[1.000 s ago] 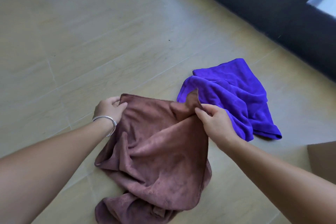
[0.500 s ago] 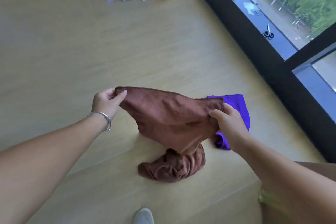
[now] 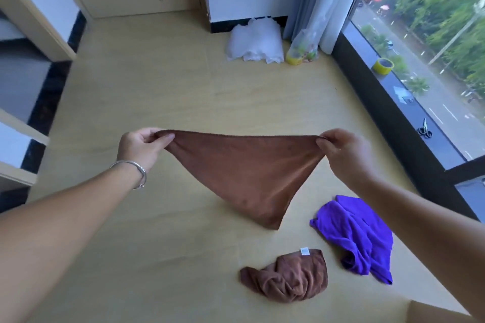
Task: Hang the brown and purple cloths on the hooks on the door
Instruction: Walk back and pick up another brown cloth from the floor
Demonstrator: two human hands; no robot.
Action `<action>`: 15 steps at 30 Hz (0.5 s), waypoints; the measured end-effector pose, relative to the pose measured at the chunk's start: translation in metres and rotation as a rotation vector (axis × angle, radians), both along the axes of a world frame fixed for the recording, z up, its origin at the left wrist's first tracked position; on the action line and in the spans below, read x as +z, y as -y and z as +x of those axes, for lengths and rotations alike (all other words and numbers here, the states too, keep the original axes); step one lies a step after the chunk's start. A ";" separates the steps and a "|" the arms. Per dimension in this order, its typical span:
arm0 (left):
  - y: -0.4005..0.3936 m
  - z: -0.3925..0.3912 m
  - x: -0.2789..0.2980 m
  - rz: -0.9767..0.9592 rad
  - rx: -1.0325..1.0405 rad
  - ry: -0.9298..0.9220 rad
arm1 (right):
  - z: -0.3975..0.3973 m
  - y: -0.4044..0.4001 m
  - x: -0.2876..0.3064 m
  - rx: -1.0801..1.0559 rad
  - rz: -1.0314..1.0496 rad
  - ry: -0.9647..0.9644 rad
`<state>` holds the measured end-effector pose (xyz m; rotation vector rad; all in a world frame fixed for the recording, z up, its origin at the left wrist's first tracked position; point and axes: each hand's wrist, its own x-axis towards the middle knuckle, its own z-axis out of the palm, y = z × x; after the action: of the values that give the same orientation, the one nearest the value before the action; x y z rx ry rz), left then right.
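Lifting clear of its earlier floor heap, brown cloth (image 3: 246, 173) hangs between hands.

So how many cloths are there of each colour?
Brown: 2, one brown cloth held up by the left hand and right hand, one crumpled brown cloth on the floor
Purple: 1, the purple cloth
Total: 3

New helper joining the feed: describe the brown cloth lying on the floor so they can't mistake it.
Start at the big window on the right, then drop to the purple cloth on the floor. Just left lies the crumpled brown cloth; unlike the brown cloth held up, it is bunched and shows a white tag.
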<state>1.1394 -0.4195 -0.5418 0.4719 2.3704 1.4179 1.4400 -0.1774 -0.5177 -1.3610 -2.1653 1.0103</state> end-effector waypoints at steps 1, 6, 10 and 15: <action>0.006 -0.012 0.013 0.012 0.014 -0.015 | -0.015 0.001 0.011 0.012 0.028 0.000; 0.042 -0.062 0.072 0.039 0.075 -0.139 | -0.076 0.014 0.052 0.097 0.098 -0.036; 0.087 -0.076 0.093 -0.006 0.084 -0.242 | -0.100 0.043 0.061 0.171 0.110 -0.101; 0.162 -0.053 0.073 -0.137 0.079 -0.302 | -0.087 0.098 0.036 0.245 0.072 -0.065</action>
<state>1.0859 -0.5819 -0.4686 0.5982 2.7315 1.2811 1.3530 -0.2755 -0.4819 -1.0340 -2.3357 1.0367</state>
